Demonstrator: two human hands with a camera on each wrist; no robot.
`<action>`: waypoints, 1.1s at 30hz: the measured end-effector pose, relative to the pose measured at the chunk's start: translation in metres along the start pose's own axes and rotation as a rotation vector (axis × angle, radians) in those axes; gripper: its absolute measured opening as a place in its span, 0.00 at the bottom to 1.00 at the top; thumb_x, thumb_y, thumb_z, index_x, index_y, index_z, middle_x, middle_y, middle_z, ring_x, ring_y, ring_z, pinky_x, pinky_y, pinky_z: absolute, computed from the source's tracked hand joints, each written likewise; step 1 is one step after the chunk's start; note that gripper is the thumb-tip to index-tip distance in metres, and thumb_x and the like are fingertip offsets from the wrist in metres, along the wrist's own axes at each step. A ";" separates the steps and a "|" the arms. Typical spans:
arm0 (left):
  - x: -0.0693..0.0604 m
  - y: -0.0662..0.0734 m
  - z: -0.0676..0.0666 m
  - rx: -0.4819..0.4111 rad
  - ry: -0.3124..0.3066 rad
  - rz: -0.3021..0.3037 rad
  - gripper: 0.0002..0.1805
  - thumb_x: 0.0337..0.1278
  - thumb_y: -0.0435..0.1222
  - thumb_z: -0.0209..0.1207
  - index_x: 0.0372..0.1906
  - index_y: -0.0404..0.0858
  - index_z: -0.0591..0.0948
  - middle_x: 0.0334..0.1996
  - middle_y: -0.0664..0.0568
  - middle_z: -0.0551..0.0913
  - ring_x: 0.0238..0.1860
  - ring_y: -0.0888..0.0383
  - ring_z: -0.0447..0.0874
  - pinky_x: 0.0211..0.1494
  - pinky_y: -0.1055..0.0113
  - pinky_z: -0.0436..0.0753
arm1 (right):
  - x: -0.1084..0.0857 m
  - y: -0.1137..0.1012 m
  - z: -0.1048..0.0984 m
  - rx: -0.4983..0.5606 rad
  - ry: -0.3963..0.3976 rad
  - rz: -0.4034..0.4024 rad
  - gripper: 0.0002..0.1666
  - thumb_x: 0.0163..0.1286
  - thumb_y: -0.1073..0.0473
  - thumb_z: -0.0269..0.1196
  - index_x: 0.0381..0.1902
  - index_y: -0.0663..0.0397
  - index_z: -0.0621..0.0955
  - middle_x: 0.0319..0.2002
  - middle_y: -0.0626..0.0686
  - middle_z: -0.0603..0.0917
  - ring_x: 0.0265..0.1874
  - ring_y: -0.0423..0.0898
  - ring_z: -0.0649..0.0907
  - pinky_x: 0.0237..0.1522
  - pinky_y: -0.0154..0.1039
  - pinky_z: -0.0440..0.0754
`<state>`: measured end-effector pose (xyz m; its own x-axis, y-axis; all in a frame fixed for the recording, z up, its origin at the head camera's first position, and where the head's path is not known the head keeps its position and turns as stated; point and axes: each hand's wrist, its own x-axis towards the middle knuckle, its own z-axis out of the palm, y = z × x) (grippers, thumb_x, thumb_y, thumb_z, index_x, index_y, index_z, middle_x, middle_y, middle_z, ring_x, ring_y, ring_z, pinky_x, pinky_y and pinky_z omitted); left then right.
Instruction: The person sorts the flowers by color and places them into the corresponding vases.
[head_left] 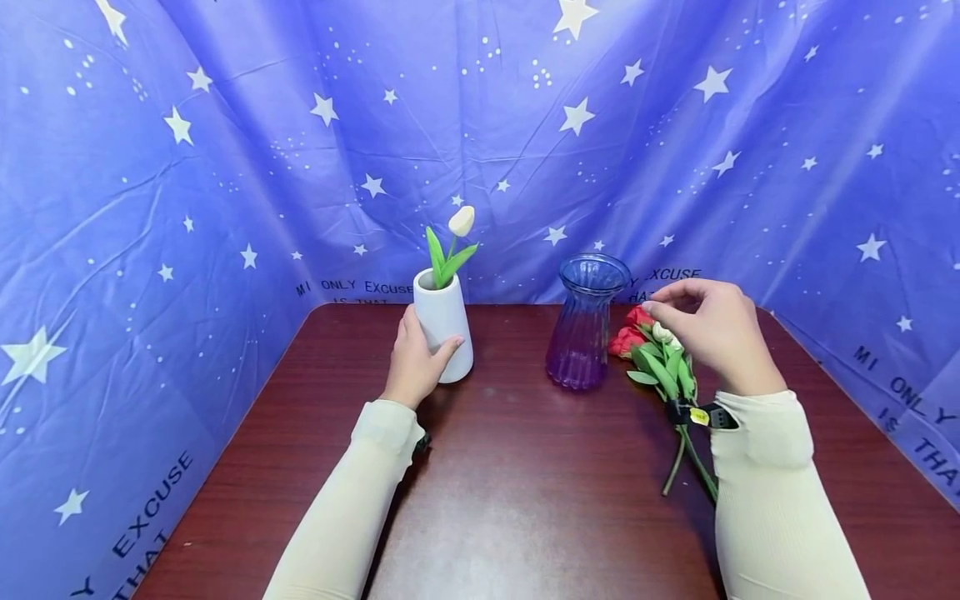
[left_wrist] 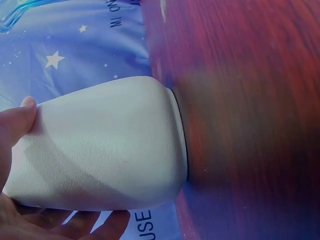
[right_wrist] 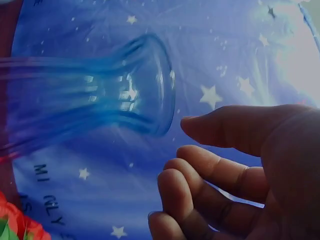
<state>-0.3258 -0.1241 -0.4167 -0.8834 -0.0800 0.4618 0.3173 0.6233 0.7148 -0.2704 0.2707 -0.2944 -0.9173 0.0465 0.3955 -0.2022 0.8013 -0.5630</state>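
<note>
My left hand [head_left: 417,360] grips a white vase [head_left: 444,312], thumb on one side and fingers on the other. The vase stands upright on the table, and a white tulip [head_left: 461,222] with green leaves rises from its mouth. My right hand [head_left: 723,332] hovers above a bunch of red flowers [head_left: 627,342] and a white bloom [head_left: 664,336], beside a ribbed blue-to-purple glass vase [head_left: 579,333]. In the right wrist view, its loosely bent fingers [right_wrist: 215,167] hold nothing and stay apart from the glass rim. The white vase fills the left wrist view.
Green stems [head_left: 677,462] of the bunch lie toward the front of the dark red wooden table [head_left: 495,492], partly behind the right wrist and its black strap [head_left: 678,412]. A blue star-patterned cloth [head_left: 420,125] hangs around the table's back and sides.
</note>
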 end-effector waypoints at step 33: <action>0.000 -0.002 0.001 0.031 -0.008 -0.019 0.50 0.60 0.53 0.71 0.77 0.39 0.56 0.64 0.41 0.71 0.59 0.41 0.79 0.64 0.44 0.78 | 0.017 0.089 0.017 -0.127 -0.174 0.222 0.25 0.71 0.41 0.63 0.45 0.57 0.89 0.28 0.50 0.89 0.45 0.60 0.82 0.38 0.45 0.74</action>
<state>-0.3268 -0.1252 -0.4187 -0.8920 -0.0861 0.4438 0.2895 0.6452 0.7071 -0.3098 0.3329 -0.3502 -0.9814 0.1351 0.1366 0.0445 0.8515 -0.5225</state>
